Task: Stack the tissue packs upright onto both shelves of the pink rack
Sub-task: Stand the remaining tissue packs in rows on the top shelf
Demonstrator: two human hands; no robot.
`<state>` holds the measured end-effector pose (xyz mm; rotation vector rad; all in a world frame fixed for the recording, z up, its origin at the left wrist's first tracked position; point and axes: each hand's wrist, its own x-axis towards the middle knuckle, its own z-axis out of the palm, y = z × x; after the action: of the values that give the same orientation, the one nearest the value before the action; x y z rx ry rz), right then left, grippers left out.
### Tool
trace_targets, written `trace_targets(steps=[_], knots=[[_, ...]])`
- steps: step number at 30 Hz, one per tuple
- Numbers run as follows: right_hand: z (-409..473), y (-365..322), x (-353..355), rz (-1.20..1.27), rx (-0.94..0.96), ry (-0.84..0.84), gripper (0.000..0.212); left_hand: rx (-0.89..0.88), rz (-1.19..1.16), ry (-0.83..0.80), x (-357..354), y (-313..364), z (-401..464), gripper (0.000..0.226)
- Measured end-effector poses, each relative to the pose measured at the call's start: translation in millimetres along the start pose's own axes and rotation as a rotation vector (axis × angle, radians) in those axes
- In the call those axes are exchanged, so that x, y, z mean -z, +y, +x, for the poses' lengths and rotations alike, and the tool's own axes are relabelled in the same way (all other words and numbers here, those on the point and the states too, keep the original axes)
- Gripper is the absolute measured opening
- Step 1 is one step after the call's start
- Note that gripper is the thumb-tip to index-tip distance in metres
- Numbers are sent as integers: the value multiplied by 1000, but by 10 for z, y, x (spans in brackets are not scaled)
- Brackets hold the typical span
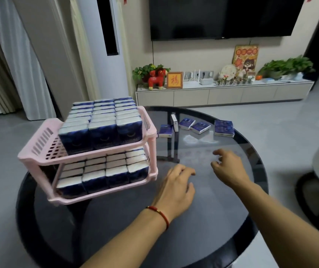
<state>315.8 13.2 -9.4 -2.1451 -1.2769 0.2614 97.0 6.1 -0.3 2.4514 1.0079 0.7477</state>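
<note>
Pink rack point(89, 149) full, at bench point(203, 219) left edge. Loose tissue packs point(201, 127) beyond rack's right. Left hand point(176, 190), right hand point(228, 167): fingers relaxed, empty. Pack labels unreadable.

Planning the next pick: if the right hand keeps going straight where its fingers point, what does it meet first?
Bare glass table first; beyond it, probably the flat tissue pack, though depth is unclear. The right hand is empty.
</note>
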Motion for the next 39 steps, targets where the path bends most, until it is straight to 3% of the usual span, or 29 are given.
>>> trace_targets(steps=[3, 5, 9, 13, 18, 22, 26, 30, 33, 34, 36, 39], knots=[[206, 123, -67, -60, -26, 146, 37, 138, -82, 60, -174, -25, 163, 28], [398, 123, -51, -124, -54, 204, 47, 150, -52, 67, -242, -67, 171, 28], [834, 202, 56, -384, -68, 85, 73, 85, 13, 65, -286, -90, 140, 27], [1104, 285, 66, -499, 23, -2, 58, 92, 44, 67, -300, -85, 185, 28], [881, 314, 111, -412, 70, -3, 51, 102, 40, 62, -287, -70, 184, 28], [404, 341, 123, -168, 268, 96, 31, 187, -104, 67, -251, -70, 189, 27], [-141, 144, 225, 80, 496, -100, 34, 265, -293, 94, -197, -90, 179, 45], [-390, -45, 195, 134, 635, -234, 47, 313, -344, 70, -203, -129, 196, 69], [-190, 7, 131, 291, 485, -326, 51, 315, -353, 142, -209, -110, 205, 58], [-29, 71, 103, 347, 401, -273, 47, 306, -354, 167, -211, -107, 207, 56], [421, 210, 39, 227, 241, -42, 44, 305, -362, 187, -202, -102, 205, 54], [1016, 281, -72, 4, 5, 136, 63, 308, -379, 179, -196, -96, 196, 53]])
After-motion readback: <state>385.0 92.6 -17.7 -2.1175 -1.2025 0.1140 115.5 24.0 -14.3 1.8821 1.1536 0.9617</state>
